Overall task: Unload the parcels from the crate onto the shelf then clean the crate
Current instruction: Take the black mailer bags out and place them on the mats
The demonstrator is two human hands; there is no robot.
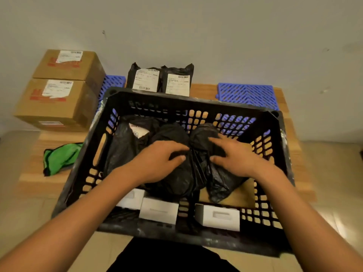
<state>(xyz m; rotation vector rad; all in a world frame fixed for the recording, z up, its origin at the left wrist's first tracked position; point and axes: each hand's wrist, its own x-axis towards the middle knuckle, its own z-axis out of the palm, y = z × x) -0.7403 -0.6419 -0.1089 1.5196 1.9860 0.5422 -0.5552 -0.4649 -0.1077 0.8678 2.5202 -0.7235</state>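
Parcels (176,173) seemingly under both hands

Both hands (198,160) on black parcels (176,173) inside the crate (188,101)

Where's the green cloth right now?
Head view, left side: the green cloth lies on the wooden surface beside the black crate, below the stacked cardboard boxes.

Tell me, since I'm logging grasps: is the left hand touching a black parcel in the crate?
Touching. The head view shows the left hand lying on the middle black parcel, its fingers curled into the plastic.
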